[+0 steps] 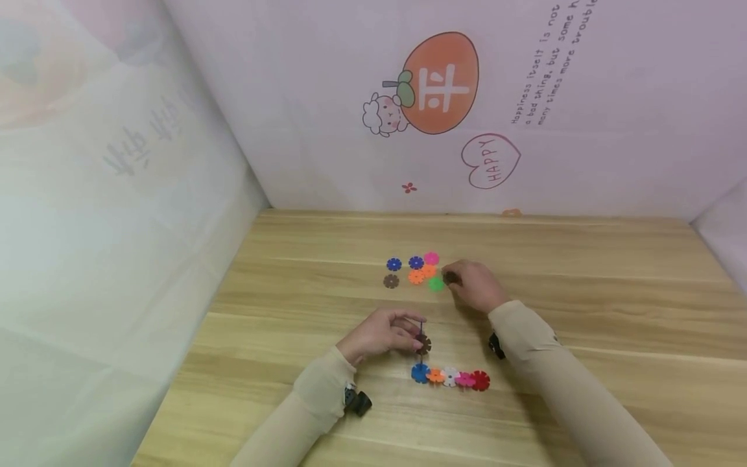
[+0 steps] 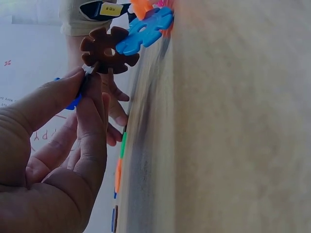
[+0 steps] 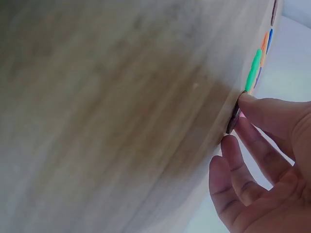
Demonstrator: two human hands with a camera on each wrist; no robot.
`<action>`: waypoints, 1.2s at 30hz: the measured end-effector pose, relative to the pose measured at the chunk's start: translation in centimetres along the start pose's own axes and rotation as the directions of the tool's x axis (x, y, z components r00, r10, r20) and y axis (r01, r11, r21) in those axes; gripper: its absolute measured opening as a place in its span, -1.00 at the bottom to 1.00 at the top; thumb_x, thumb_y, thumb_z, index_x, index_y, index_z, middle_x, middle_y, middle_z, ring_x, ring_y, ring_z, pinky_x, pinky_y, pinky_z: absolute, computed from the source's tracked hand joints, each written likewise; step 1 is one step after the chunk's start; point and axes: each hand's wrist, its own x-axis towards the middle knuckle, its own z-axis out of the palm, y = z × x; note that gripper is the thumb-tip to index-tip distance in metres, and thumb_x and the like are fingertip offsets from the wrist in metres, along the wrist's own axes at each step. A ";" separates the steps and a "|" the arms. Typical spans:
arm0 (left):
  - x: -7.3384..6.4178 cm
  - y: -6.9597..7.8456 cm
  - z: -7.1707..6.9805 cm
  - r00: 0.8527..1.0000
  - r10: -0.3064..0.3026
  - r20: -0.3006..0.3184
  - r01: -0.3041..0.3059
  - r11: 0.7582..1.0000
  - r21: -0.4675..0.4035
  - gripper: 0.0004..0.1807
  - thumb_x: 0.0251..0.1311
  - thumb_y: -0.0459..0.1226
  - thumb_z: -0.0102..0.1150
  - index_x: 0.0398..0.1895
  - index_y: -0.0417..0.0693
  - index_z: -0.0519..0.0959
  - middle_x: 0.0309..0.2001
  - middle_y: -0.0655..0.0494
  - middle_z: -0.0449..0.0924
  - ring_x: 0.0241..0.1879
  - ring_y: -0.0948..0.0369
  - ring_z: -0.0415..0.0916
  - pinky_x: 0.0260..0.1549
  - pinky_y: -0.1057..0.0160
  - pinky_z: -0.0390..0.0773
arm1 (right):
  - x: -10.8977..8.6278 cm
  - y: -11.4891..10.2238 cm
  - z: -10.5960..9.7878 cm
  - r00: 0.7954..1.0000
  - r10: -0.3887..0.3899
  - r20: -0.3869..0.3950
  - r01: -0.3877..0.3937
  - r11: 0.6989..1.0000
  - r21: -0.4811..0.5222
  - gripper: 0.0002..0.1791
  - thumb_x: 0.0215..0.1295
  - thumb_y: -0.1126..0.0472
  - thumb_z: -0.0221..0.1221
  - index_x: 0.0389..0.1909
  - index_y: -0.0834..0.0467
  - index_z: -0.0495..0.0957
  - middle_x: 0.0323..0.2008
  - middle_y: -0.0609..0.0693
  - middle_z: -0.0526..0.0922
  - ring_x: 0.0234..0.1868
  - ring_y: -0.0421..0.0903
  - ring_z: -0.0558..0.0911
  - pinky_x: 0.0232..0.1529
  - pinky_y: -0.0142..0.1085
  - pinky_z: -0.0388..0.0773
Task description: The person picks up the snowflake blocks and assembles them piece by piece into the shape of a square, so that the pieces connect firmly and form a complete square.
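Note:
My left hand (image 1: 385, 334) pinches the end of a chain of notched plastic interlocking discs. A dark blue disc (image 2: 74, 103), partly hidden by the fingers, and a brown disc (image 2: 111, 50) are at that end. From there the chain runs through a blue disc (image 1: 420, 373), an orange one (image 1: 435, 375), a white one (image 1: 450, 377) and a pink one (image 1: 465, 380) to a red disc (image 1: 481, 381). Farther back, my right hand (image 1: 475, 285) holds a loose dark brown disc (image 3: 234, 116) by its edges, between thumb and fingers, at the tabletop.
Left of the right hand, several loose discs lie on the wooden table (image 1: 315, 259): a green one (image 1: 436, 283), orange ones (image 1: 416, 277), a pink one (image 1: 431, 258), dark blue ones (image 1: 393, 264) and a brown one (image 1: 391, 281). A printed cloth wall (image 1: 327, 130) stands behind.

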 end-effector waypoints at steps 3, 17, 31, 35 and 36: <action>0.1 0.1 0.1 1.000 0.002 0.002 -0.002 1.000 -0.009 -0.46 0.08 -0.38 0.41 0.18 0.01 0.56 -0.04 -0.03 0.69 -0.13 0.15 0.68 -0.15 0.21 0.68 | -0.1 0.0 -0.1 1.000 0.014 0.009 -0.014 1.000 0.009 -0.66 0.25 0.38 0.25 0.06 0.31 0.59 0.04 0.29 0.64 0.11 0.26 0.59 0.21 0.13 0.48; 0.0 0.1 0.1 1.000 0.013 0.005 -0.013 0.999 0.045 -0.58 0.17 -0.17 0.38 0.12 0.09 0.61 -0.11 0.14 0.71 -0.10 0.21 0.65 -0.07 0.20 0.65 | -2.5 1.3 -0.8 0.994 0.018 0.108 -0.044 0.967 0.251 -0.86 0.24 0.35 0.29 -0.19 0.16 0.65 -0.22 0.05 0.73 -0.13 0.02 0.68 0.00 -0.03 0.63; 0.0 0.3 0.4 0.999 0.015 -0.029 -0.014 0.999 0.038 -0.58 0.21 -0.13 0.35 0.10 -0.10 0.63 -0.17 0.07 0.75 -0.17 0.22 0.69 -0.09 0.26 0.65 | -4.7 -3.2 -1.0 0.985 0.015 0.172 -0.107 0.836 0.538 -0.79 0.30 0.11 0.29 -0.09 0.08 0.68 -0.19 -0.05 0.75 -0.13 -0.15 0.69 0.01 -0.19 0.62; 0.0 0.3 0.5 1.000 0.024 -0.018 -0.023 0.999 0.036 -0.61 0.21 -0.14 0.35 0.05 -0.14 0.64 -0.19 0.06 0.76 -0.20 0.22 0.69 -0.11 0.26 0.66 | -4.9 -3.9 -1.1 0.983 -0.025 0.180 -0.082 0.826 0.558 -0.80 0.33 0.15 0.27 -0.09 0.09 0.68 -0.19 -0.04 0.75 -0.13 -0.14 0.69 0.02 -0.16 0.63; 0.0 0.3 0.5 0.999 0.029 -0.015 -0.028 0.999 0.038 -0.63 0.22 -0.14 0.34 0.02 -0.14 0.66 -0.20 0.06 0.76 -0.20 0.23 0.69 -0.11 0.27 0.66 | -4.9 -4.1 -1.1 0.982 -0.040 0.182 -0.072 0.821 0.566 -0.80 0.33 0.16 0.26 -0.08 0.11 0.68 -0.18 -0.02 0.75 -0.12 -0.13 0.69 0.02 -0.15 0.63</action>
